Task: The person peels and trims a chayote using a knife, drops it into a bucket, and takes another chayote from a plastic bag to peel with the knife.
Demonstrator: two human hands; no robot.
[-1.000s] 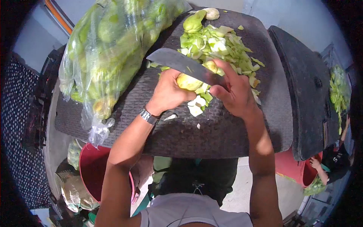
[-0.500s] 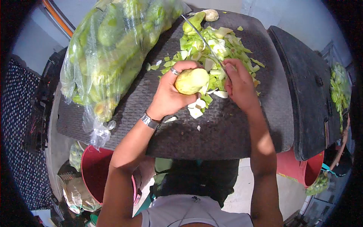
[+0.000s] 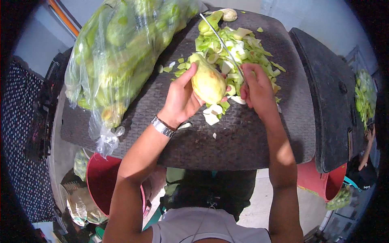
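My left hand [image 3: 182, 96] holds a pale, mostly peeled green mango [image 3: 208, 84], with the thumb along its near side and fingers beneath. A long thin knife [image 3: 222, 42] is in my right hand [image 3: 257, 90], its blade slanting up and away to the left. The blade is apart from the mango. Under and beyond both hands lies a heap of green and whitish peelings [image 3: 253, 50] on the dark woven-textured tabletop [image 3: 227, 150]. At the heap's far end rests another green fruit [image 3: 208, 24], beside a pale rounded piece [image 3: 228, 15].
A large clear plastic bag [image 3: 121, 60] full of green fruit covers the table's left side. Red tubs stand below, one at the left [image 3: 101, 178] and one at the right [image 3: 320, 180]. A black panel [image 3: 324, 93] adjoins the right edge.
The mango has turned in my left hand and now shows its full length, pointing away. My left fingers have loosened around it. The knife stays in my right hand, slightly shifted.
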